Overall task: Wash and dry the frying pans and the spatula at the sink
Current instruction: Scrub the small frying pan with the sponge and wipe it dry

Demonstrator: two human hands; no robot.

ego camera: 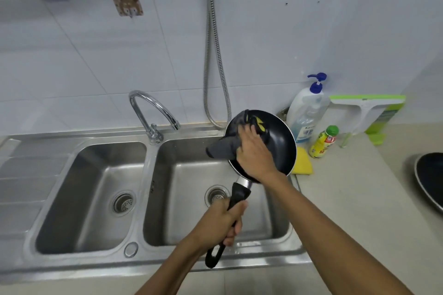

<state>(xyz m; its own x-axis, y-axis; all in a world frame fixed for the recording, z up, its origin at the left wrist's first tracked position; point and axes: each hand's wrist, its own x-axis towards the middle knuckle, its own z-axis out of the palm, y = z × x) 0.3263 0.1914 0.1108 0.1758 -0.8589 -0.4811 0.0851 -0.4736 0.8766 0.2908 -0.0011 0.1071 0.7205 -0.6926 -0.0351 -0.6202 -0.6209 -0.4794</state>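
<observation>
**Cloth on pan, over the right basin**

My right hand (254, 151) has its fingers curled on a bunched grey cloth (220, 149) and presses it inside the black frying pan (280, 143). My left hand (221, 223) is fisted round the pan handle (239, 195), 7 o'clock from the pan. The pan is tilted in the air above the right basin (187, 211) of the steel sink. The left basin (96, 187) is at 9 o'clock and the faucet (153, 112) at 10. At 3 o'clock is the beige counter (347, 199). A yellow sponge (303, 163) lies just beside the pan rim. Behind it, against the tiled wall, stand a pump bottle (309, 108), a small yellow bottle (323, 141) and a green squeegee (369, 108). A second pan (431, 179) is cut off by the right edge.
</observation>
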